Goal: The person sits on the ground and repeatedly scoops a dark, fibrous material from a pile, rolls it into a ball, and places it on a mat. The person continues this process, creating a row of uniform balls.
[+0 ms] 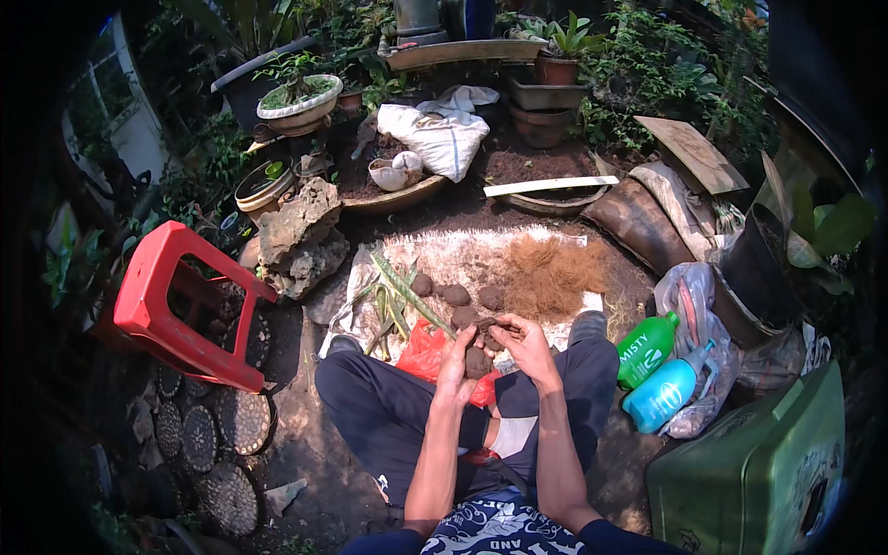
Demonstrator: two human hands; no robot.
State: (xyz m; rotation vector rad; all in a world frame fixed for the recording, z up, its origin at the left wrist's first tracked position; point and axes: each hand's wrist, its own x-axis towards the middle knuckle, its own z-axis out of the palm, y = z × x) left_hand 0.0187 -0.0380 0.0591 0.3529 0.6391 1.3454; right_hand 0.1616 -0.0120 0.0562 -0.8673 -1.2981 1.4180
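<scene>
Both my hands meet in front of my crossed legs. Between the fingers of my left hand (456,364) and my right hand (524,340) is a small dark brown lump (491,340) that looks like wet soil or clay. Several similar brown balls (455,295) lie just beyond on a pale woven sack (461,257). Long green leaves (411,290) lie left of the balls, and a heap of brown coir-like fibre (555,274) lies to their right. A red plastic bag (422,350) is spread under and beside my hands; they partly hide it.
A red plastic stool (149,305) lies tipped at left by a rough rock (298,222). At right are a green bottle (645,350), a blue spray bottle (666,395) and a green plastic container (749,472). Pots, soil and a white sack (444,139) stand beyond the mat.
</scene>
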